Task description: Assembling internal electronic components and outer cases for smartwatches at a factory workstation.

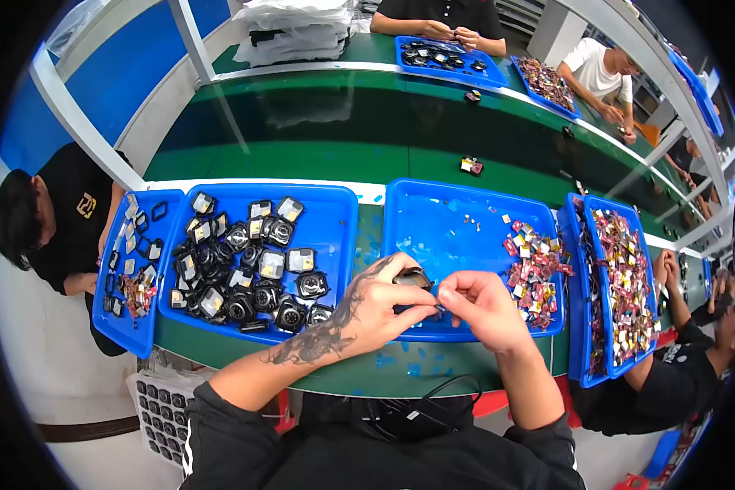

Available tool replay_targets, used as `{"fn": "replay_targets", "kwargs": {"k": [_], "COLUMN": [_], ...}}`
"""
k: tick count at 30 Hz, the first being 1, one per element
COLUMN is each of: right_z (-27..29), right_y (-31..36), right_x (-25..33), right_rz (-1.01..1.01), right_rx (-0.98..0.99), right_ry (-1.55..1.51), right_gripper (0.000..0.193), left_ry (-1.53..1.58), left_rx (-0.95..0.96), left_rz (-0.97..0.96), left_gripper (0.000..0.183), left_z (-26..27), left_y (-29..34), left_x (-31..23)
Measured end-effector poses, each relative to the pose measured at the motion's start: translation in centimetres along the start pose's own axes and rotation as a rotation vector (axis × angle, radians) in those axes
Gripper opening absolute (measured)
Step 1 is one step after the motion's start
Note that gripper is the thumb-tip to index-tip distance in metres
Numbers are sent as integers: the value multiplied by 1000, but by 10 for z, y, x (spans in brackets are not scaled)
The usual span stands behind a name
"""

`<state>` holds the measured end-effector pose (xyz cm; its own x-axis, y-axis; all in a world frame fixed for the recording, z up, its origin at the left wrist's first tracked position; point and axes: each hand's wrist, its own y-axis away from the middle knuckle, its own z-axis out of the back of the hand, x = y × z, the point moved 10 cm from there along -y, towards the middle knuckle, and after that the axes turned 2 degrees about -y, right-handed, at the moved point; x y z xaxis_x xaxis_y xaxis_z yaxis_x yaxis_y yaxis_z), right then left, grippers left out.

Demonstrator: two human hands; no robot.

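My left hand (377,300) is closed around a black watch case (413,280), with its dark rounded top showing between thumb and fingers. Close against the case, my right hand (483,307) has thumb and forefinger pinched together; whatever is between them is too small to make out. Both hands are over the near edge of a blue tray (445,214), which holds a heap of small red and yellow parts (537,282) on its right side. Left of my tattooed forearm, another blue tray (335,233) holds many black watch cases (238,269), some with clear or pale covers.
Stacked blue trays (580,327) of small red-and-white parts stand at the right. A narrow blue tray (124,327) lies far left beside a seated co-worker (73,212). Beyond runs a green conveyor belt (318,155) carrying a loose part (471,166). Metal frame posts (82,122) rise at left.
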<state>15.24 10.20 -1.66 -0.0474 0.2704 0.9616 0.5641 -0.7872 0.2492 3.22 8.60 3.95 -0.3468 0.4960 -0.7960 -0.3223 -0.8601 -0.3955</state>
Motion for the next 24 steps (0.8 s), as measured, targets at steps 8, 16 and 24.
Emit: {"fn": "replay_targets", "kwargs": {"k": [8, 16, 24], "right_z": [2, 8, 4], "right_y": [10, 31, 15], "right_x": [29, 42, 57], "right_rz": [194, 314, 541], "right_rx": [-180, -294, -588], "right_ry": [108, 331, 978], "right_gripper": [14, 14, 6], "left_ry": [92, 175, 274], "left_rx": [42, 13, -15], "left_rz": [134, 94, 62], "left_gripper": [12, 17, 17], "left_z": [1, -14, -8], "left_y": [3, 7, 6], "left_x": [16, 10, 15]}}
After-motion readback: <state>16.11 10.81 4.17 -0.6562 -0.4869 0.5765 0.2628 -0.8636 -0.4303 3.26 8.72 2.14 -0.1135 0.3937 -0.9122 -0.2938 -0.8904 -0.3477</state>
